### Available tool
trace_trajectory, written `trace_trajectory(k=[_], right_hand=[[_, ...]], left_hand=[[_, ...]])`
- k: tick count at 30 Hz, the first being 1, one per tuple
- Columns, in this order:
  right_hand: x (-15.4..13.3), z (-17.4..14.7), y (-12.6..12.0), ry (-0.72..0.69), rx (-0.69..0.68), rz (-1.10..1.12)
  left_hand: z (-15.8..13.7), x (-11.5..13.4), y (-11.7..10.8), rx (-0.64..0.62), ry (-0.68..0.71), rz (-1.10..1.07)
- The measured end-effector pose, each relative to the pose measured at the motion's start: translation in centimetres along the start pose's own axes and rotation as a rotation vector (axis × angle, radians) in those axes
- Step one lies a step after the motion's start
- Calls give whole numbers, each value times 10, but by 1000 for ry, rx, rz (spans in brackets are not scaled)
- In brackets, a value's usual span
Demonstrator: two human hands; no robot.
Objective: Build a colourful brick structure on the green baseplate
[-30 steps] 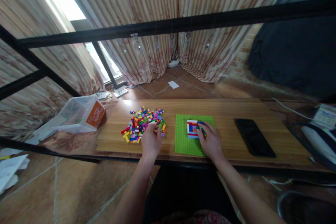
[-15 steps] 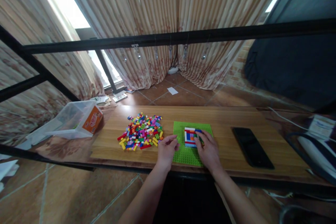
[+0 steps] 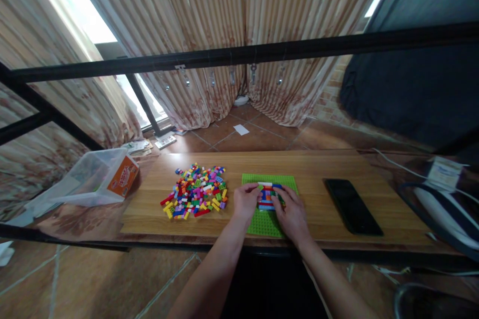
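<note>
A block of red, white, blue and orange bricks [image 3: 266, 206] sits on a green studded baseplate [image 3: 267, 224]. At its left edge my left hand [image 3: 245, 204] is closed in a pinch, with what looks like a small yellow-green brick [image 3: 261, 187] at the fingertips. My right hand [image 3: 294, 214] curls over the block's right side, its fingers and thumb resting on the bricks and hiding part of them. Left of the baseplate lies a loose pile of multicoloured bricks [image 3: 196, 192].
A black phone [image 3: 352, 207] lies on the wooden board [image 3: 310, 164] to the right. At the far left, a clear plastic bin [image 3: 90, 179] with an orange label lies tipped over. A dark metal rail [image 3: 224, 57] crosses beyond the board, before patterned curtains [image 3: 202, 15].
My left hand has moved right and up from the baseplate's left edge to the brick block. The right hand stays on the block. The whole view has shifted slightly.
</note>
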State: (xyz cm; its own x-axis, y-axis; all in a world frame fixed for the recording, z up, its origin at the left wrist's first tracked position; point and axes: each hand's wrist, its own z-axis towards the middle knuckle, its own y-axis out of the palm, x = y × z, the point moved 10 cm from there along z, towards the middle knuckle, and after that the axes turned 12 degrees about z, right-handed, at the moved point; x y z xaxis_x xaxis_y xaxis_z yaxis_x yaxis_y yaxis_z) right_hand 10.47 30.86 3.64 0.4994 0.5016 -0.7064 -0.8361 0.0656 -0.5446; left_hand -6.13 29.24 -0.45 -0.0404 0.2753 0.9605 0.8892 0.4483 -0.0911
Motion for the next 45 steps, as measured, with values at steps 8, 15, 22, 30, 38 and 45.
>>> trace_trajectory(k=[8, 15, 22, 30, 38, 45], right_hand=[[-1, 0, 0, 9, -13, 11], [0, 0, 0, 9, -10, 14], [-1, 1, 1, 12, -15, -11], [-3, 0, -1, -7, 1, -14], [-36, -6, 15, -177, -166, -284], [-33, -4, 21, -122, -202, -366]], left_hand=[[12, 0, -3, 8, 88, 204], [24, 8, -8, 11, 138, 373], [24, 23, -11, 71, 161, 540], [7, 41, -6, 98, 177, 638], [2, 44, -9, 142, 156, 635], [17, 28, -9, 107, 101, 525]])
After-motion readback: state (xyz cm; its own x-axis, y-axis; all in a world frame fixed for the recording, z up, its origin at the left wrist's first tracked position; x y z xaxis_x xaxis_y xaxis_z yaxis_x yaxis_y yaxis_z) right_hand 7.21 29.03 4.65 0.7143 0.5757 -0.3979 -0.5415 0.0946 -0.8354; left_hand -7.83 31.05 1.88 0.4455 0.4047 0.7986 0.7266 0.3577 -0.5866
